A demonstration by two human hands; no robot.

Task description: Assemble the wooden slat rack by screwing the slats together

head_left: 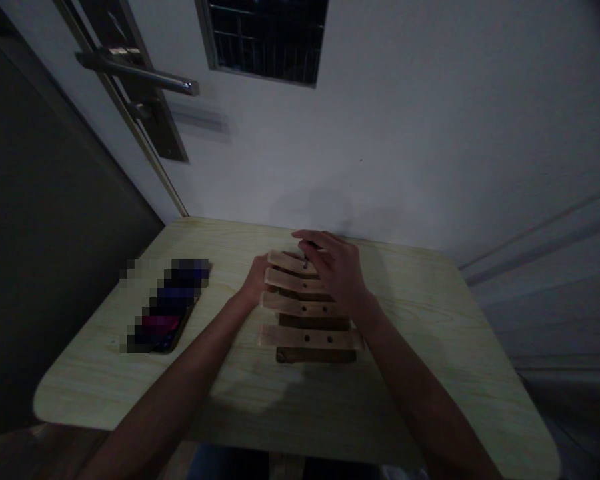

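Observation:
A small slatted wooden piece (286, 337) lies on the table in front of me. Its several pale slats, with dark round holes in them, cross darker wood underneath. My left hand (260, 277) is closed around the far left end of it, its fingers mostly hidden behind the farthest slats. Over the far slat, my right hand (337, 263) pinches a small dark screw (305, 263) between thumb and fingers. The screw points down at the slat; whether its tip sits in a hole I cannot tell. My right hand and forearm cover the right ends of some slats.
A phone (173, 313), partly pixelated, lies on the light wood-grain table (235, 393) to the left. Behind the table stands a white door (405, 133) with a metal handle (145, 73) and a small dark window (267, 40). The table's front corners are rounded.

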